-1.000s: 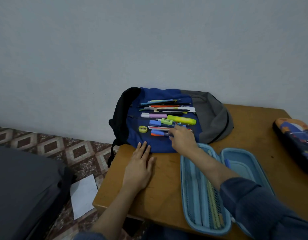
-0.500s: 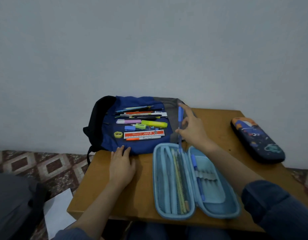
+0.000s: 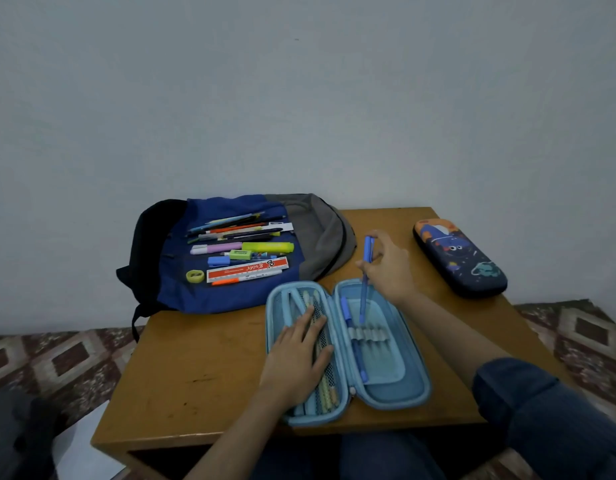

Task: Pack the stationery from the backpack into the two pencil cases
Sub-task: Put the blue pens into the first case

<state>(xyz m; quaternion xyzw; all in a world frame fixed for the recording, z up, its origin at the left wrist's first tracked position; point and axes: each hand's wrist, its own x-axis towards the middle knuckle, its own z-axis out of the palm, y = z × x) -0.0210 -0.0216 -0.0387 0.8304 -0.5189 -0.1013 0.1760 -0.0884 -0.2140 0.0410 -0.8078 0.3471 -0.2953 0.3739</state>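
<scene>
A light blue pencil case [image 3: 386,396] lies open on the wooden table [image 3: 202,368]. My right hand [image 3: 389,268] pinches a blue pen [image 3: 365,282], held nearly upright with its tip over the case's right half, near the elastic loops [image 3: 367,333]. Another blue pen [image 3: 355,344] sits in a loop there. My left hand [image 3: 297,358] rests flat on the case's left half, over the pencils behind its mesh. The blue and grey backpack [image 3: 320,237] lies flat at the back with several pens, highlighters, a ruler [image 3: 247,270] and a sharpener [image 3: 195,276] on it.
A second pencil case [image 3: 460,259], dark with a cartoon print, lies shut at the table's back right. A wall stands close behind the table. Patterned floor shows on both sides, with a white sheet [image 3: 81,452] at the lower left.
My right hand carried the blue pen from the backpack to the open case and lowered its tip toward the loops. My left hand moved from the table onto the case's left half.
</scene>
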